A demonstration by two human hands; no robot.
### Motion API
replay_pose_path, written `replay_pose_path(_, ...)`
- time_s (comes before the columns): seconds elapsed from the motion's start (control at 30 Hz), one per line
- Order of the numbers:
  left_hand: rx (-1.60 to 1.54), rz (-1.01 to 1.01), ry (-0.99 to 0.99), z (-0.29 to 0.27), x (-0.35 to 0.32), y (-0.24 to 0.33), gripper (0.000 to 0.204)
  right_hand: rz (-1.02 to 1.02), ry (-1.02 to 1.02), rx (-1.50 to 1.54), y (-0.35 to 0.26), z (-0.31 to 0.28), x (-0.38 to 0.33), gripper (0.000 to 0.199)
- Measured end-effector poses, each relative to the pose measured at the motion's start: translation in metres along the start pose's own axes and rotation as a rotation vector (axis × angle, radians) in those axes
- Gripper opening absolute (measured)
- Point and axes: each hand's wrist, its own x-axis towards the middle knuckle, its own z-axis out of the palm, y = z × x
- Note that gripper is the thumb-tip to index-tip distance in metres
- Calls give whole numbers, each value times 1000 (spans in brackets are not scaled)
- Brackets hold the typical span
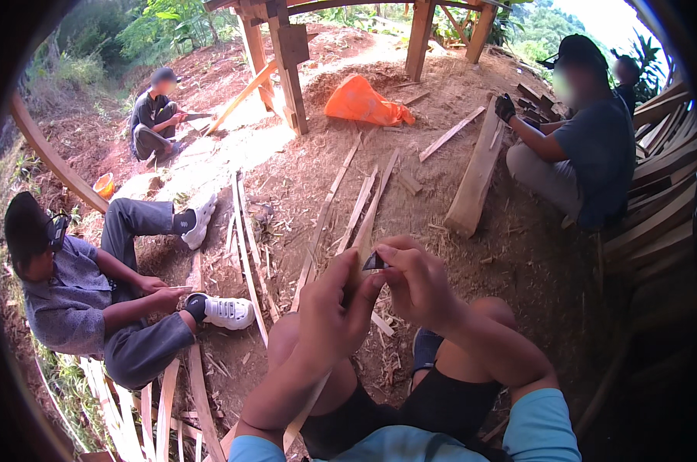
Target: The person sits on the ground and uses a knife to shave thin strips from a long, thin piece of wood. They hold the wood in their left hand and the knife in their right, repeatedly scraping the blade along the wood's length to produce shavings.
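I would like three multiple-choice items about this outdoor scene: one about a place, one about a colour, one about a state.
1. Where does the orange bag lie?
A. on the bare earth near the wooden posts
B. on the wearer's lap
C. on the thick plank

2. What colour are the shoes of the seated person at the left?
A. black
B. white
C. red

3. How does the right hand stand to the small dark blade?
A. it lies flat on the ground, far from it
B. it pinches it at the fingertips
C. it is out of view

Key:
1 A, the bag rests on the soil beside a post.
2 B, both shoes look white.
3 B, the fingertips close on the blade, while the left hand holds a long wooden strip next to it.
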Motion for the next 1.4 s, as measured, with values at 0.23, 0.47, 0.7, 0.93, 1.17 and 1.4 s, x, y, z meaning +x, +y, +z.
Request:
replay_pose_path(0.23, 135, 48, -31, -2, -13, 26, 28, 38, 319, -236, 27, -36, 14, 22)
replay_pose_path(0.47, -102, -241, -119, -17, -7, 3, 30, 0, -57, 4, -13, -17, 4, 19)
replay_pose_path(0.7, -401, -502, -246, -36, -1, 20, 22, 171, -75, -23, 0, -19, 10, 20)
replay_pose_path(0.93, -1019, -673, -221, -50, 4, 8, 33, 291, -123, -64, 4, -20, 14, 19)
replay_pose_path(1.17, -793, -608, -148, -41, 2, 1, 19, 194, -86, 74, 2, -17, 16, 22)
replay_pose_path(1.4, -592, -529, -157, -25, 4, 7, 14, 117, -259, 135, -7, -15, 11, 22)
